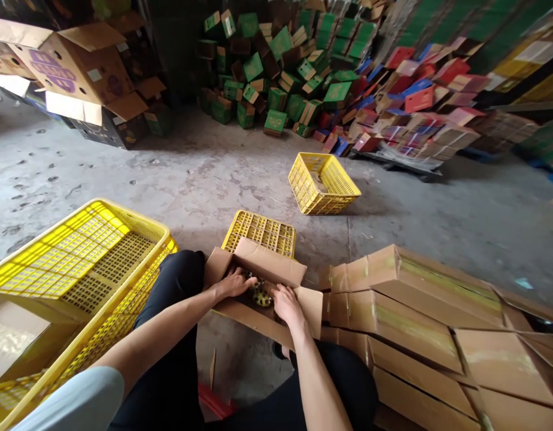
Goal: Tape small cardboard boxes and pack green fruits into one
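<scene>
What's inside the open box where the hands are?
In the open box, a yellowish thing with dark marks shows between the left hand and right hand. The hands cover other spots, so I can't tell what else is there.

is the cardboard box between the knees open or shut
Open: the cardboard box has flaps spread outward, and the left hand and right hand reach inside.

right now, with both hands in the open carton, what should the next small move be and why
I'd probably settle the dark-and-yellow contents before touching the flaps: the left hand and right hand are both inside the carton, and the flaps are spread open. Exactly how the contents lie is hard to tell.
</scene>
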Demonstrator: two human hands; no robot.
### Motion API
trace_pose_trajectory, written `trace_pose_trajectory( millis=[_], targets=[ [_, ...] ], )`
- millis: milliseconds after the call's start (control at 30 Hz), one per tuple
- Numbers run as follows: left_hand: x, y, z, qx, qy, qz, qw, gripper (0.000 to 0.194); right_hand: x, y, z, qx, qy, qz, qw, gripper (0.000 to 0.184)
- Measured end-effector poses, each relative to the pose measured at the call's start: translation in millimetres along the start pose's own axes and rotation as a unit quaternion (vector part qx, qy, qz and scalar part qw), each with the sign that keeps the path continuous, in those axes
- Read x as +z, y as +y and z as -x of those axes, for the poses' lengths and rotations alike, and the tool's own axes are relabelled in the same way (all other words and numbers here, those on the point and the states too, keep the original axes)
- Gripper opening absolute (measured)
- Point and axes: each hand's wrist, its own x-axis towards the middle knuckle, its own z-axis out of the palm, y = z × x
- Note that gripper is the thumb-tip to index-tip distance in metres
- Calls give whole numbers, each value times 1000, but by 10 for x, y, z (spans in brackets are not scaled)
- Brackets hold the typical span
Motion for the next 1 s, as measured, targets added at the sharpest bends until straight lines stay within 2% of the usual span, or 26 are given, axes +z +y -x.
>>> trace_pose_trajectory(
  millis=[167,300,500,600,667,700,800,867,933,1000],
  targets=[
    [-43,-29,-5,-42,-29,17,999,66,35,2,-2,36,0,-20,999,56],
    [-102,45,5,-78,-40,54,995,77,60,-80,-39,59,-12,-36,998,53],
    [-198,162,115,-91,-116,160,976,100,-6,-197,5,2,-46,-62,997,40],
    [-215,155,134,-121,-63,221,966,104,-17,-212,47,-3,-24,-50,998,44],
    [-205,134,127,-125,-19,223,967,101,5,-223,52,-4,-21,-36,999,44],
    [-194,124,120,-124,-13,218,968,99,26,-233,45,-6,-31,-30,999,50],
    [-143,109,100,-138,-28,204,969,99,110,-289,-7,-10,-71,-9,997,94],
    [-113,118,86,-152,-37,192,969,101,156,-334,-47,-14,-76,6,997,107],
    [-98,143,76,-152,-36,182,971,103,169,-372,-76,-25,-62,17,998,98],
    [-99,180,77,-135,-27,171,976,102,144,-391,-88,-37,-32,23,999,75]
  ],
)
